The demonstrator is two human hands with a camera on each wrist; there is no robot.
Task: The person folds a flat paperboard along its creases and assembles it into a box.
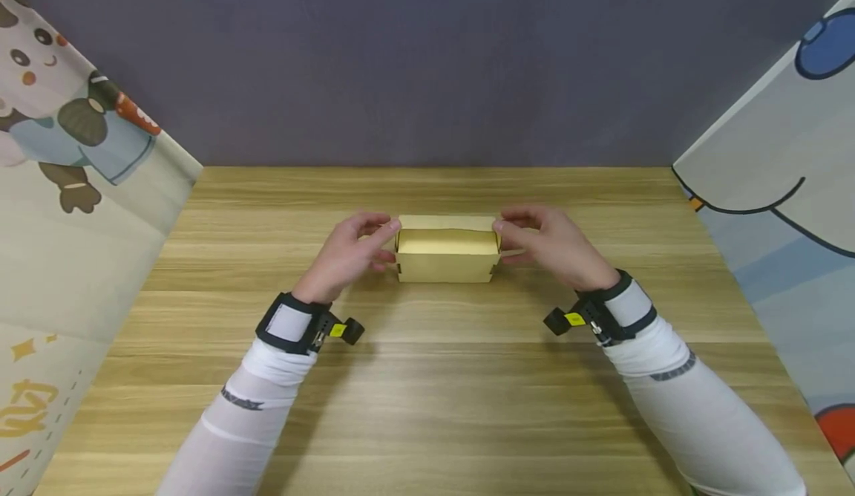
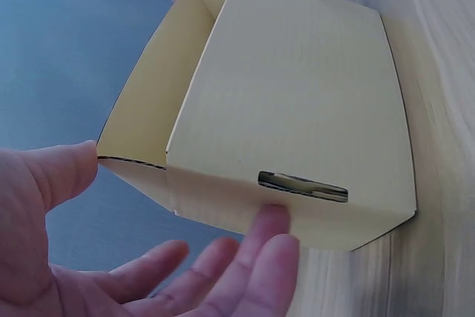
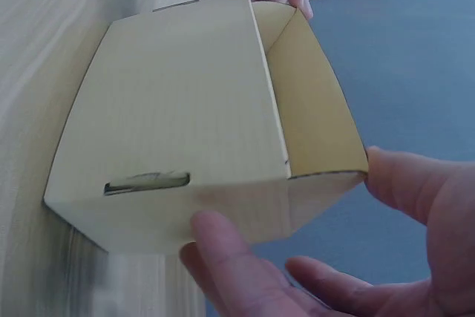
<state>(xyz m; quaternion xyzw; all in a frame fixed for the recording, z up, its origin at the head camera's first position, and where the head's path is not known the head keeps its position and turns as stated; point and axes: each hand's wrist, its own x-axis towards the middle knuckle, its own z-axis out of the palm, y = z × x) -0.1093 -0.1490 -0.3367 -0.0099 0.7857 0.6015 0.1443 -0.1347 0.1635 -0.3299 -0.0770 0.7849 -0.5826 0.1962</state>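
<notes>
A small pale-yellow cardboard box [image 1: 444, 267] with an open top stands on the wooden table between the two hands. Its back panel rises higher than the front one. At the box's left end, the left hand [image 1: 349, 252] touches the rear top corner with its thumb [image 2: 68, 171]; its fingers [image 2: 269, 276] are spread along the end wall. The right hand [image 1: 553, 245] mirrors this at the other end, thumb [image 3: 404, 183] at the rear corner and fingers [image 3: 230, 250] loosely extended against the end wall. Narrow slots show along the front panel's side edges in both wrist views.
The wood-grain table [image 1: 441, 407] runs back to a dark blue-grey wall [image 1: 434, 65]. Cartoon-printed panels stand to the left [image 1: 80, 258] and right [image 1: 768, 184]. Each wrist wears a black strap with a small camera.
</notes>
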